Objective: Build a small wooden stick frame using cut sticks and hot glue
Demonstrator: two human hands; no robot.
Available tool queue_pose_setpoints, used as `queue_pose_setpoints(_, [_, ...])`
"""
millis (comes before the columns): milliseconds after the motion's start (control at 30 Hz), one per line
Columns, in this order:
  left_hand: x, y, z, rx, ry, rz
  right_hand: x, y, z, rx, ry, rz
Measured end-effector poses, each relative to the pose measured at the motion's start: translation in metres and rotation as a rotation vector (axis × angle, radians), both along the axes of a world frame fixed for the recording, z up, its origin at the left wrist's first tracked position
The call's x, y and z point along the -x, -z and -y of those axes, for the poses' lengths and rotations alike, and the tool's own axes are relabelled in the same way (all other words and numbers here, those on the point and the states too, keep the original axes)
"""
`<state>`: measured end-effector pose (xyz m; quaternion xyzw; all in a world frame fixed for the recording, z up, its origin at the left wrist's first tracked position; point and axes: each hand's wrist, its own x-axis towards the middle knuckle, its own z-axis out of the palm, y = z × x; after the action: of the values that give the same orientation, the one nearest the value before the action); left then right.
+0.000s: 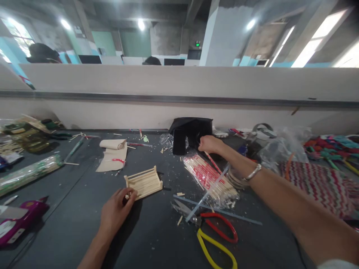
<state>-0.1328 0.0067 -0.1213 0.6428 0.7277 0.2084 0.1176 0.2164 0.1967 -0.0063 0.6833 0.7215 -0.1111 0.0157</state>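
My left hand (119, 207) has its fingers closed on the near-left corner of a small tray-like frame (144, 181) made of pale wooden sticks, which rests on the dark table. My right hand (210, 144), with a bracelet on its wrist, reaches to the back beside a black pouch or box (193, 127). Its fingers are curled together, and whatever they hold is hidden. A dark phone-like slab (178, 142) leans left of that hand. Below it lies a clear packet of red-and-pale sticks (209, 179).
Scissors (218, 224) with red and yellow handles lie near two translucent glue sticks (238, 215). Sandpaper-like sheet (112, 158) lies at centre left, a purple glue gun (22, 220) at far left. Knitted fabric (316, 183) and yarn occupy the right. A partition (168, 84) stands behind.
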Motion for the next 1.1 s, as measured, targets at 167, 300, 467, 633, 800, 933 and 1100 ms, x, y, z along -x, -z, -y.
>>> queue_pose_setpoints(167, [-0.005,-0.011,0.006,0.019,-0.002,0.007,0.005,-0.044,0.031,-0.389,-0.064,-0.265])
queue_pose_setpoints(300, [-0.014,-0.033,0.022,-0.146,-0.061,0.045,0.011,-0.059,0.083,-0.520,-0.094,-0.532])
queue_pose_setpoints(467, [-0.060,-0.061,0.055,-0.287,0.238,0.295,0.023,-0.041,0.152,-0.297,-0.047,-1.303])
queue_pose_setpoints(633, [-0.109,-0.058,0.086,-0.063,0.410,0.571,0.018,-0.024,0.199,-0.154,0.054,-1.466])
queue_pose_setpoints(800, [-0.123,-0.049,0.092,0.152,0.439,0.675,0.035,0.012,0.245,-0.110,0.192,-1.563])
queue_pose_setpoints(933, [-0.125,-0.040,0.091,0.229,0.498,0.720,0.053,0.053,0.270,0.052,0.290,-1.509])
queue_pose_setpoints(1100, [-0.120,-0.037,0.093,0.183,0.556,0.619,0.035,0.062,0.270,0.051,0.214,-1.394])
